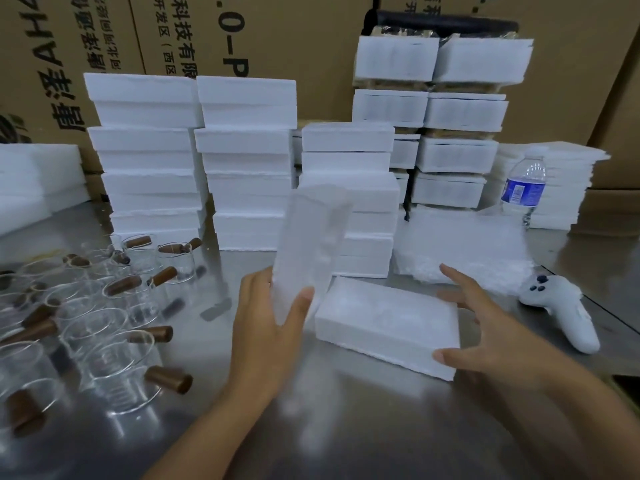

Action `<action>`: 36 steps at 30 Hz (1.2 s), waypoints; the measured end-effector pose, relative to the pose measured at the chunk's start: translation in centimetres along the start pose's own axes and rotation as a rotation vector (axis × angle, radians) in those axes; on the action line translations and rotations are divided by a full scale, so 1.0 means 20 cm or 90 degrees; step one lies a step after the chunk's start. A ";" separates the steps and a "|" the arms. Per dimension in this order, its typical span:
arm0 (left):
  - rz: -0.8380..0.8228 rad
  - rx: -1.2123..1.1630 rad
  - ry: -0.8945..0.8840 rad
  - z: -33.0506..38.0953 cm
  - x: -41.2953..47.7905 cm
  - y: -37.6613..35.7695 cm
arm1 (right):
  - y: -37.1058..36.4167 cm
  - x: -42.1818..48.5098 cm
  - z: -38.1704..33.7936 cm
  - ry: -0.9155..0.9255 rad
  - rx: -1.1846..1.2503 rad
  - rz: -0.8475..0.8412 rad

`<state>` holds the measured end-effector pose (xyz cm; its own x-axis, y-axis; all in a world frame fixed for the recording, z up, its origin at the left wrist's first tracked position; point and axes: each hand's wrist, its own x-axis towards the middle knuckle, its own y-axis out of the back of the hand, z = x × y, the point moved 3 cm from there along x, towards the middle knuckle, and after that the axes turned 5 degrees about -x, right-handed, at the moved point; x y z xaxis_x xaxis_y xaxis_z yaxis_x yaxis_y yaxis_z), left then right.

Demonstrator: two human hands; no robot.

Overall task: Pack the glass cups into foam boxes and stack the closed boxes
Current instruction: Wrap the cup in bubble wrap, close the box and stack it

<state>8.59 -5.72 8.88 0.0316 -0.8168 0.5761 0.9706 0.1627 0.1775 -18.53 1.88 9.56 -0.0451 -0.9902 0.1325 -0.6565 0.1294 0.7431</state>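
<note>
A white foam box half point(388, 323) lies flat on the metal table point(311, 420) in front of me. My right hand point(485, 327) holds it at its right end, thumb on the near corner and fingers along the far edge. My left hand point(266, 327) grips a second foam half point(311, 251), tilted nearly upright just left of the flat one; it is motion-blurred. Several glass cups with brown wooden handles point(114, 327) stand crowded at the left. Stacks of closed foam boxes point(242, 161) rise behind.
A white game controller point(564, 313) lies at the right. A water bottle point(524, 188) stands beyond a sheet of bubble wrap point(460, 247). Taller stacks of foam-wrapped packs point(443, 126), flat foam sheets point(561, 181) and cardboard cartons point(242, 32) fill the back.
</note>
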 end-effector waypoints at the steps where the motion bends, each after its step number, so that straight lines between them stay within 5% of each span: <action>1: 0.017 -0.035 0.064 -0.02 0.00 0.00 | 0.00 0.00 0.01 -0.012 -0.008 -0.015; 5: 0.065 -0.111 0.240 -0.08 0.01 0.02 | 0.03 0.00 0.03 -0.041 -0.037 -0.016; 9: 0.080 -0.147 0.299 -0.11 0.00 0.03 | 0.02 0.01 0.06 -0.048 -0.076 -0.012; 17: 0.057 -0.416 0.557 -0.11 -0.05 0.04 | -0.06 0.01 -0.05 0.064 -0.166 0.177; 22: -0.029 -0.418 0.629 -0.07 -0.05 0.04 | -0.08 -0.02 -0.17 0.126 -0.130 0.253; 27: -0.105 -0.352 0.667 -0.05 -0.06 0.05 | -0.10 -0.05 -0.25 0.157 -0.088 0.327; 31: -0.053 -0.287 0.660 -0.09 -0.06 0.04 | -0.16 -0.02 -0.31 0.120 0.017 0.343; 36: -0.023 -0.196 0.368 -0.05 0.00 0.06 | -0.28 0.02 -0.38 0.080 0.190 0.326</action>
<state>10.07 -6.05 8.23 0.0375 -0.9986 0.0375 0.9946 0.0336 -0.0978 -9.18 1.18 10.51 -0.3341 -0.7900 0.5141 -0.7590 0.5489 0.3503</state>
